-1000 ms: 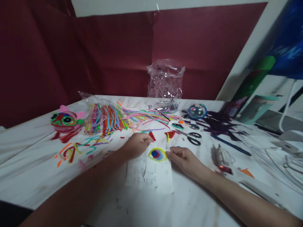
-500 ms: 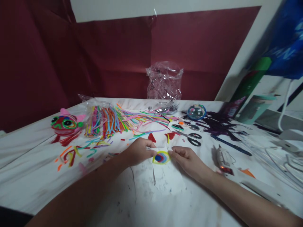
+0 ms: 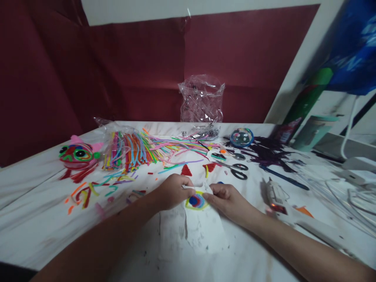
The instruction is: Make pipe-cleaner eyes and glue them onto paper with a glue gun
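Observation:
Between thumb and fingers, my left hand (image 3: pixel 176 192) pinches the left side of a white sheet of paper (image 3: pixel 204 231). My right hand (image 3: pixel 227 199) grips the same paper on its right side. An eye-shaped piece (image 3: pixel 196 201) with a yellow outline and blue, red and light purple bands lies on the paper, just under my fingertips. The sheet is creased or torn and has dark smudges. Just beyond my hands lie two red triangular pieces, one of them this red triangle (image 3: pixel 186 170), and a pair of scissors (image 3: pixel 237 170) with black handles.
At left stand a colourful fish-like craft figure (image 3: pixel 78 154) and a bag of pipe cleaners (image 3: pixel 126 150), with loose cut bits before them. A glue gun (image 3: pixel 275 196) with a lit red light, dark fibres (image 3: pixel 264 152) and white cables (image 3: pixel 357 199) lie right. A clear dome (image 3: pixel 241 137) sits behind.
My right hand has shifted slightly left over the paper's edge, its fingertips now covering part of the eye-shaped piece's upper right. The whole view has moved a little.

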A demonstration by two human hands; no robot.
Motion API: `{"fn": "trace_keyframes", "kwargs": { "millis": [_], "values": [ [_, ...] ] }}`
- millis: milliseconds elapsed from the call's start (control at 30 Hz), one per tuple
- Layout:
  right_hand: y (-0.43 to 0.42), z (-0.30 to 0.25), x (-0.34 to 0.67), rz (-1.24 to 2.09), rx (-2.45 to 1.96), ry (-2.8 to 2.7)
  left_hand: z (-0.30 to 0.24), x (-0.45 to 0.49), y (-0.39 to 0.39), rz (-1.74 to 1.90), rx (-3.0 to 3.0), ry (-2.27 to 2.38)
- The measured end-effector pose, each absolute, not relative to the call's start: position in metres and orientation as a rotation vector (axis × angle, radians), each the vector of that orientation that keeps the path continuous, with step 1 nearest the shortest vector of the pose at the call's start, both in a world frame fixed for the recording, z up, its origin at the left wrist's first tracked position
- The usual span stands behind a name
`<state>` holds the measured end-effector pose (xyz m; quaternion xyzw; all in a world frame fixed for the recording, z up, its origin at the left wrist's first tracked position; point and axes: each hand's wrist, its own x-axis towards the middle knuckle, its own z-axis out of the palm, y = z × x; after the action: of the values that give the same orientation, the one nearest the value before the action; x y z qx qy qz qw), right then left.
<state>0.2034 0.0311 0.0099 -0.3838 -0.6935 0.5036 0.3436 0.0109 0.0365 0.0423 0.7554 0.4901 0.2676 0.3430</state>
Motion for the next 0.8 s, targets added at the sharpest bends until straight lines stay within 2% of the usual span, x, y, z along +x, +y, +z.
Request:
{"fn": "trace_keyframes", "kwargs": {
  "millis": [267, 800],
  "values": [
    [0.041, 0.007, 0.207, 1.36, -1.022, -1.573, 0.044, 0.008, 0.039, 0.77, 1.934, 1.329],
    [0.038, 0.008, 0.206, 1.395, -1.043, -1.62, 0.037, 0.007, 0.044, 0.821, 1.88, 1.359]
  ]
}}
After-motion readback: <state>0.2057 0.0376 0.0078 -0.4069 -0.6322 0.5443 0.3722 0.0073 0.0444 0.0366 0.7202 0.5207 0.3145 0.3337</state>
